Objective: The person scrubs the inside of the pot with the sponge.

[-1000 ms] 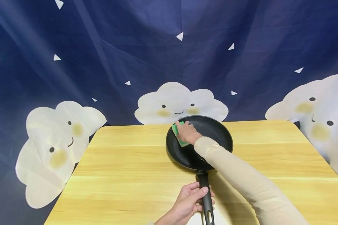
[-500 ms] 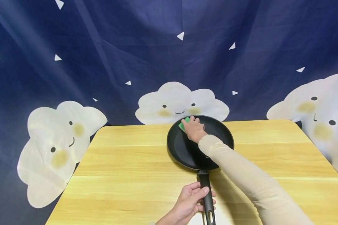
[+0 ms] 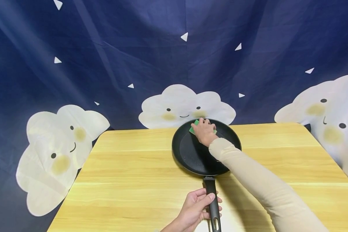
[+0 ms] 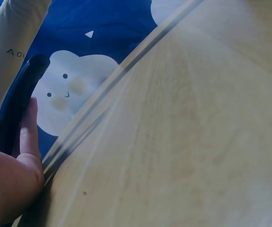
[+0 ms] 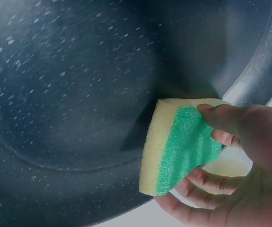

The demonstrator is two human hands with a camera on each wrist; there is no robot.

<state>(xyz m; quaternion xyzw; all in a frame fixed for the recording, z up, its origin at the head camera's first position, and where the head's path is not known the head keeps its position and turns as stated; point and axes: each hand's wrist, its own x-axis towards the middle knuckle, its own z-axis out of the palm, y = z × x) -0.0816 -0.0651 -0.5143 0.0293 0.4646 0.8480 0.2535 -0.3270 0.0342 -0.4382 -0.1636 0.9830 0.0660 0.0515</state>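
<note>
A black frying pan (image 3: 188,151) is at the far middle of the table, its handle (image 3: 211,187) pointing toward me. My left hand (image 3: 192,207) grips that handle, thumb lying on top; the left wrist view shows the handle (image 4: 20,99) between the fingers and thumb. My right hand (image 3: 204,132) reaches into the pan near its far rim and holds a sponge (image 3: 195,124). In the right wrist view the sponge (image 5: 185,149) has a green scouring side and a pale yellow side, pinched between thumb and fingers. Its yellow side meets the pan's sloping inner wall.
A wooden table (image 3: 127,167) carries the pan. Behind it hangs a dark blue curtain (image 3: 150,45) printed with white clouds and triangles. My right sleeve (image 3: 258,174) crosses over the pan's right side.
My right hand has slid the sponge from the pan's left wall along to the far rim, moving right. The left hand stays on the handle, and the pan has hardly moved.
</note>
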